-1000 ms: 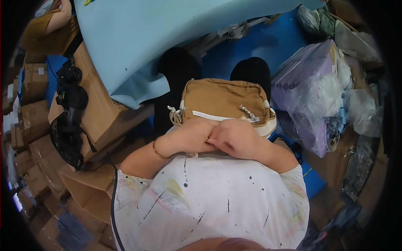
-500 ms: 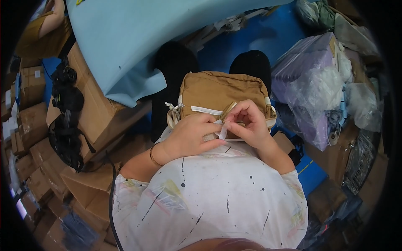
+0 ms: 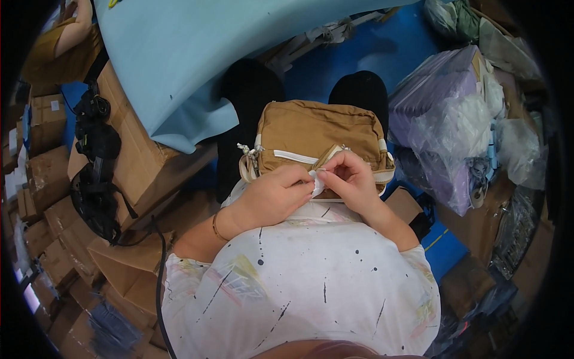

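Note:
A tan fabric bag [image 3: 323,128] with white trim and a white zipper [image 3: 295,157] rests on my lap. In front of it, both hands pinch a small whitish piece [image 3: 317,183], thin and crumpled; whether it is paper, plastic or a label I cannot tell. My left hand [image 3: 270,196] grips its left side, fingers drawn together. My right hand [image 3: 350,179] pinches its upper right part between thumb and forefinger. Knotted cords [image 3: 247,151] hang at the bag's left corner. The lower front of the bag is hidden behind my hands.
A light blue sheet [image 3: 173,72] drapes over the table ahead. At the left, black straps and gear [image 3: 98,149] lie on a cardboard box [image 3: 134,134]. Purple items in clear plastic [image 3: 442,113] are stacked at the right. Another person's arm [image 3: 75,30] shows at the far left.
My hands have drawn closer together around the whitish piece, and the left fingers have closed on it. The piece looks more bunched. The bag has barely moved.

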